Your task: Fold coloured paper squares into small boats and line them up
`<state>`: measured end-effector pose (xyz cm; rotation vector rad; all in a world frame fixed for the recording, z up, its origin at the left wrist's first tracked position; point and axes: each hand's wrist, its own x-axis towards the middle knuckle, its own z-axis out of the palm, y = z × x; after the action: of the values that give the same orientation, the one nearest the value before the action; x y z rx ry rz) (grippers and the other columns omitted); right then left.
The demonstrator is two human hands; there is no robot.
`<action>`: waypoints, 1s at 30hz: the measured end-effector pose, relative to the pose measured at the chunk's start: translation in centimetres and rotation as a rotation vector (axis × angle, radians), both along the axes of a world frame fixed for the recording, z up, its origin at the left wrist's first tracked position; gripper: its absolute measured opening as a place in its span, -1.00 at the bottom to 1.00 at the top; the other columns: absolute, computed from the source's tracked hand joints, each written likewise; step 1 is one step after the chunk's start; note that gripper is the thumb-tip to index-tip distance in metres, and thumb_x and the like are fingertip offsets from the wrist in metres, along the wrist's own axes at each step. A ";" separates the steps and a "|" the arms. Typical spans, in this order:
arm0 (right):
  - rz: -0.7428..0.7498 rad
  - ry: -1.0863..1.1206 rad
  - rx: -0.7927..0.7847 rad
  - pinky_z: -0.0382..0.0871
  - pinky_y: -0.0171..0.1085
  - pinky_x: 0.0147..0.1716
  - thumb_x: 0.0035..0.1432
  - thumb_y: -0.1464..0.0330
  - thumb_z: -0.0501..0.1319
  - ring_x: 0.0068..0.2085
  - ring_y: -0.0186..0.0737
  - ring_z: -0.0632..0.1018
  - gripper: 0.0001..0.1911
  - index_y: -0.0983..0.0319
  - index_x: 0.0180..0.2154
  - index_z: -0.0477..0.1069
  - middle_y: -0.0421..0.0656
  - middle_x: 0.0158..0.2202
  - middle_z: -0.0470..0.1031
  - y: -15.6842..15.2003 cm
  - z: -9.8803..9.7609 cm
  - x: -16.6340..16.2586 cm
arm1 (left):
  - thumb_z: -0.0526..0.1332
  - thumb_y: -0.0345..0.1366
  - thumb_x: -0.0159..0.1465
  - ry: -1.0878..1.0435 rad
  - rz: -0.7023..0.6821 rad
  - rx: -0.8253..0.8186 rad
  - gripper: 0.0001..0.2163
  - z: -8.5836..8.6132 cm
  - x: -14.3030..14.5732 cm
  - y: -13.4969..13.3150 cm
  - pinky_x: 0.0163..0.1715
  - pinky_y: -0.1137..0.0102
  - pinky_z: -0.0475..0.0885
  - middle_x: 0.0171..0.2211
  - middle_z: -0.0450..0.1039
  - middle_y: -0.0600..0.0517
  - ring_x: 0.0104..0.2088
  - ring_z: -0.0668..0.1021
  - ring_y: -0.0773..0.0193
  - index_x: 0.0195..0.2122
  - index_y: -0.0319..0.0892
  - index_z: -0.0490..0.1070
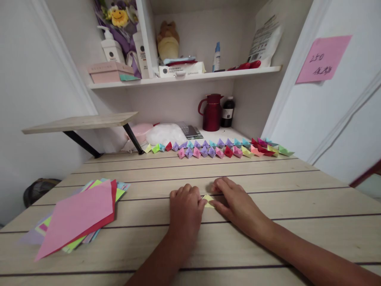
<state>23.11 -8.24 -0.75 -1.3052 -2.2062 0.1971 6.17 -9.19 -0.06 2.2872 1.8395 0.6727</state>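
Observation:
A small folded piece of yellow paper (209, 201) lies on the wooden table between my two hands. My left hand (185, 207) has its fingers curled, and its thumb presses the paper's left side. From the right, the thumb of my right hand (235, 200) touches the other side of the paper, while its bent fingers rest on the table just beyond. Part of the paper is hidden under the thumbs. Further back stand two rows of small folded paper boats (211, 152) in many colours.
A loose stack of coloured paper sheets (80, 210), pink on top, lies at the left. Behind it stands a small raised wooden shelf (80, 121) on black legs. A dark red jug (212, 113) and a dark bottle (228, 113) stand at the back beneath a white shelf (214, 76).

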 end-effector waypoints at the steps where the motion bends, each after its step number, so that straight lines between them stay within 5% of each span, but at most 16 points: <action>1: 0.016 0.005 0.003 0.29 -0.21 -0.24 0.12 0.43 0.19 -0.21 -0.16 0.45 -0.85 0.15 -0.22 0.34 -0.15 -0.18 0.42 0.0 0.0 0.0 | 0.21 -0.29 0.21 0.014 0.000 -0.002 -0.87 0.0 0.0 0.0 -0.23 0.28 0.15 -0.37 0.42 0.07 -0.28 0.44 0.21 -0.46 -0.15 0.33; 8: 0.067 -0.066 0.038 0.31 -0.21 -0.21 0.19 0.43 0.15 -0.22 -0.19 0.46 -0.82 0.08 -0.30 0.50 -0.18 -0.24 0.47 -0.3 0.1 0.0 | 0.16 -0.35 0.23 -0.009 -0.006 -0.023 -0.89 0.0 -0.9 0.5 -0.22 0.27 0.17 -0.39 0.43 0.08 -0.30 0.46 0.22 -0.45 -0.15 0.32; 12: 0.093 -0.095 0.035 0.31 -0.21 -0.20 0.20 0.44 0.15 -0.21 -0.18 0.47 -0.81 0.09 -0.33 0.51 -0.18 -0.24 0.49 -0.1 0.1 0.2 | 0.12 -0.49 0.22 -0.188 0.006 0.022 -0.88 -0.3 -2.7 0.9 -0.20 0.30 0.22 -0.35 0.43 0.09 -0.29 0.48 0.27 -0.31 -0.13 0.37; 16: 0.116 -0.091 0.036 0.32 -0.20 -0.20 0.21 0.41 0.15 -0.20 -0.17 0.47 -0.82 0.09 -0.31 0.52 -0.17 -0.23 0.49 0.3 -0.2 0.5 | 0.25 -0.42 0.16 -0.346 -0.101 0.078 -0.83 -0.6 -3.5 1.3 -0.20 0.34 0.28 -0.26 0.39 0.10 -0.33 0.47 0.32 -0.22 -0.10 0.42; 21: 0.143 -0.053 0.005 0.33 -0.19 -0.17 0.21 0.41 0.16 -0.17 -0.16 0.47 -0.81 0.07 -0.27 0.54 -0.16 -0.22 0.50 0.5 -0.5 0.8 | 0.26 -0.33 0.21 -0.182 -0.263 0.172 -0.91 -0.8 -2.7 1.4 -0.09 0.30 0.24 -0.19 0.39 0.09 -0.16 0.46 0.26 -0.31 0.02 0.54; 30: 0.140 0.146 -0.116 0.35 -0.16 -0.12 0.13 0.42 0.22 -0.16 -0.15 0.50 -0.84 0.10 -0.28 0.55 -0.16 -0.24 0.53 1.0 -0.2 0.8 | 0.15 -0.35 0.30 0.145 -0.387 0.159 -0.84 -0.4 -2.4 1.1 -0.13 0.28 0.17 -0.24 0.49 0.08 -0.21 0.42 0.25 -0.33 -0.02 0.52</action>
<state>23.92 -7.20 -0.98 -1.1572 -2.1885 0.4655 3.78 -8.08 -0.43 2.7520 1.3687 0.6233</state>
